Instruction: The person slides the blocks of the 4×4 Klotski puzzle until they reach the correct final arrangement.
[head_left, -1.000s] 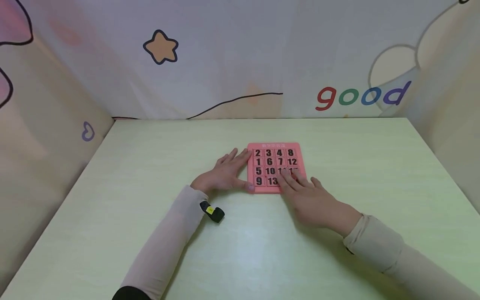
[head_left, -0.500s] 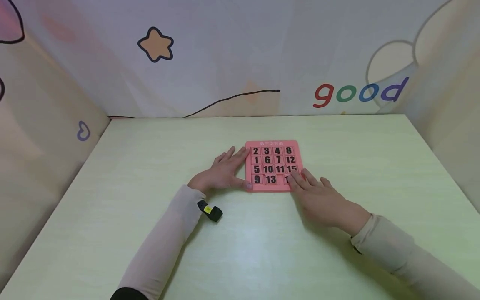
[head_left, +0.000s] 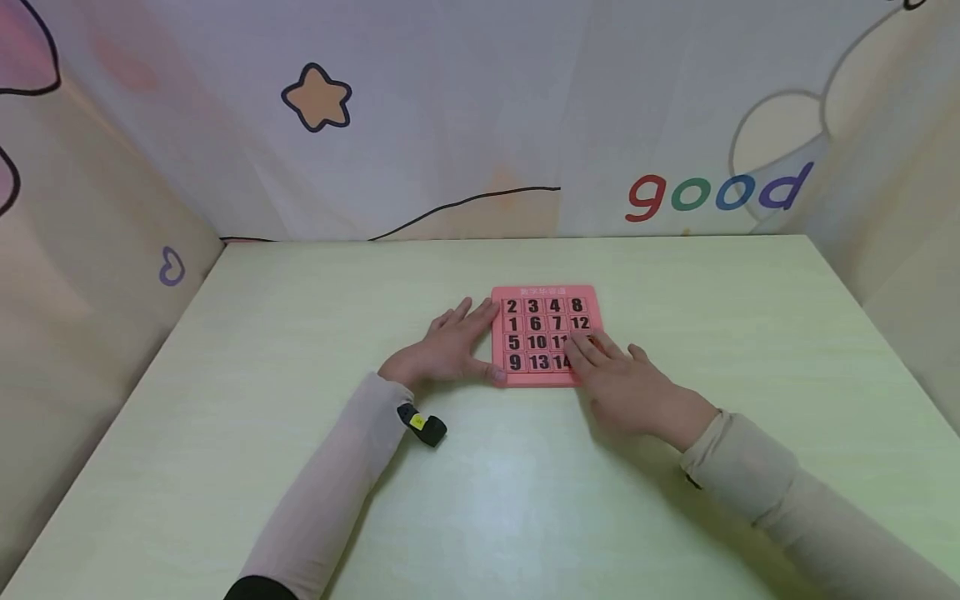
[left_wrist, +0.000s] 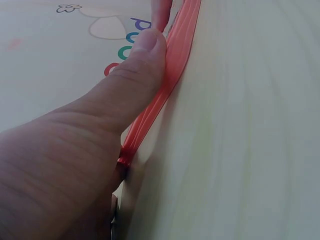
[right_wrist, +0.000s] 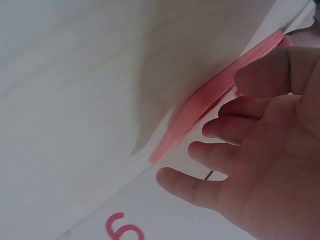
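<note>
A pink sliding number puzzle (head_left: 543, 380) lies flat on the table, its black-numbered tiles in rows. Its top row reads 2, 3, 4, 8, and 9, 13, 14 show in the bottom row. My left hand (head_left: 446, 350) rests along the puzzle's left side, thumb at the near corner and fingers spread toward the far one. In the left wrist view the thumb (left_wrist: 135, 75) lies against the red-pink edge. My right hand (head_left: 626, 387) reaches over the lower right tiles with extended fingertips, hiding those there. The right wrist view shows its fingers (right_wrist: 215, 155) loosely extended beside the edge.
The pale green table (head_left: 450, 517) spreads around the puzzle. Behind it stands a printed backdrop (head_left: 450, 108) with a star and the word "good", and side panels (head_left: 90, 333) flank the table. A black band (head_left: 422, 423) sits on the left sleeve.
My right hand shifts right, uncovering the 15 tile, then comes back left and covers it. Tiles 13 and 14 have slid left in the bottom row. The left hand stays in place.
</note>
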